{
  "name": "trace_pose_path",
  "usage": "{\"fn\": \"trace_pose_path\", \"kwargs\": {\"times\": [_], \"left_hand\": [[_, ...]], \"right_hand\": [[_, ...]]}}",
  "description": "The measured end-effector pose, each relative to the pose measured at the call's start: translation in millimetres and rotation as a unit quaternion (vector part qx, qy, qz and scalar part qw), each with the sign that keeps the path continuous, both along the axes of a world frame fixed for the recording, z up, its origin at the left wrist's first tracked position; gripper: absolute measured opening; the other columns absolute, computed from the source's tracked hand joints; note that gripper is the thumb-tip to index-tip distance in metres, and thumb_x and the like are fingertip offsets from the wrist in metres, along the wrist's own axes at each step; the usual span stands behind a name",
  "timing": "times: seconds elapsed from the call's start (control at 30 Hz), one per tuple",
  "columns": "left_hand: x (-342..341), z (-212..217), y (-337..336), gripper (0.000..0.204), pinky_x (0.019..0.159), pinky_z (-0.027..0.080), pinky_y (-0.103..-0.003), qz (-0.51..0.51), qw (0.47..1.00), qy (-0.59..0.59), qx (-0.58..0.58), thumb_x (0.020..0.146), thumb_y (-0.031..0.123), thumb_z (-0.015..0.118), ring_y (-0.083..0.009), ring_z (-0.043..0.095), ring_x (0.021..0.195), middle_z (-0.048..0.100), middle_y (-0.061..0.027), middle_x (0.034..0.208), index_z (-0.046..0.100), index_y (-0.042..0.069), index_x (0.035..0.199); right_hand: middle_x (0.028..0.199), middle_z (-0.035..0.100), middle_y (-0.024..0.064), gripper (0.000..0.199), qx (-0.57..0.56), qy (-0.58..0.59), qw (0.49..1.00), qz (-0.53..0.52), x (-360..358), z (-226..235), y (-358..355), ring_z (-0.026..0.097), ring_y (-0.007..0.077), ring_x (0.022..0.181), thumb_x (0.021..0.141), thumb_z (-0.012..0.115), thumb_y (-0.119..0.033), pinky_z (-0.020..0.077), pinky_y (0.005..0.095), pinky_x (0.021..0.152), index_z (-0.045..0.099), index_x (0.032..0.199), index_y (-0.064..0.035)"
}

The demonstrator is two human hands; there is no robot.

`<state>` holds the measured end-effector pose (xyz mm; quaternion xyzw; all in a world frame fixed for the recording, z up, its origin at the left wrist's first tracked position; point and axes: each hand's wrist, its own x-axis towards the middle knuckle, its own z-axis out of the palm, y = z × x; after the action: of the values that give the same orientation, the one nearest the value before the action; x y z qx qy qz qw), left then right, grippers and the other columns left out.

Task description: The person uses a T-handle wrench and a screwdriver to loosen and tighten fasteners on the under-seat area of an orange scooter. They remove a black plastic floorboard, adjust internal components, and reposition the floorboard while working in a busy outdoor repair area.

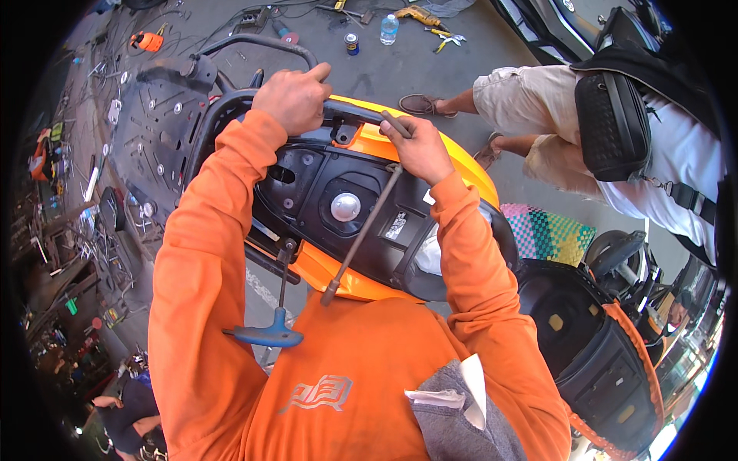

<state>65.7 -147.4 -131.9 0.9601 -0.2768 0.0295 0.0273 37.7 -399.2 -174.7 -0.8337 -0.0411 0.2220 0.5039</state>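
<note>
My left hand [292,100] is closed over the black grab rail [350,110] of an orange and black scooter; its fingertips are hidden. In my right hand [421,150] is the crossbar of a long steel T-handle socket wrench [363,234]. The wrench shaft slants across the scooter body, its socket end close to my shirt. A T-handle hex key with a blue grip [269,335] stands at a bolt on the rail's near side, with neither hand on it. Between my arms lie the black under-seat panel [307,180] and a round silver cap [345,206].
The opened seat [592,346] hangs at the lower right. A person [653,146] with a black shoulder bag stands to the right. On the floor beyond are a water bottle [389,29], a small can [351,44] and a yellow drill [419,15]. Tools litter the left.
</note>
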Motion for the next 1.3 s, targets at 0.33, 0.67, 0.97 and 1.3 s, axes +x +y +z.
{"fn": "trace_pose_path", "kwargs": {"times": [0.33,0.67,0.97,1.3], "left_hand": [[2,-11,6,0.005,0.069,0.055,-0.042,-0.009,1.000,-0.013,0.024,0.071,0.012,0.068,-0.0288,0.068,0.072,0.059,-0.0071,0.094,0.066,0.007,0.071],[0,4,-8,0.012,0.073,0.058,-0.042,0.037,0.996,0.024,0.080,0.073,0.013,0.069,-0.0301,0.071,0.082,0.062,-0.0098,0.114,0.071,0.004,0.080],[5,-4,-8,0.009,0.072,0.056,-0.046,0.052,0.994,0.053,0.081,0.069,0.010,0.067,-0.0315,0.068,0.082,0.060,-0.0096,0.105,0.067,0.004,0.075],[0,3,-19,0.011,0.075,0.056,-0.042,0.089,0.990,0.054,0.092,0.070,0.010,0.067,-0.0313,0.069,0.083,0.062,-0.0119,0.112,0.072,0.002,0.074]], "right_hand": [[0.077,0.064,0.0260,0.019,-0.066,-0.087,0.994,0.021,1,-1,11,0.062,0.0457,0.076,0.090,0.060,-0.017,0.0494,0.0483,0.069,0.067,0.086,0.0001],[0.079,0.066,0.0235,0.023,-0.072,-0.069,0.995,-0.001,-6,4,12,0.065,0.0436,0.079,0.093,0.058,-0.025,0.0494,0.0490,0.071,0.068,0.093,-0.0038],[0.085,0.067,0.0256,0.024,-0.087,-0.061,0.994,0.037,5,-4,9,0.064,0.0458,0.084,0.092,0.059,-0.025,0.0492,0.0510,0.074,0.069,0.092,-0.0031],[0.090,0.068,0.0263,0.032,-0.112,-0.061,0.990,0.064,6,-4,6,0.066,0.0452,0.089,0.098,0.059,-0.034,0.0501,0.0487,0.078,0.068,0.111,-0.0056]]}}
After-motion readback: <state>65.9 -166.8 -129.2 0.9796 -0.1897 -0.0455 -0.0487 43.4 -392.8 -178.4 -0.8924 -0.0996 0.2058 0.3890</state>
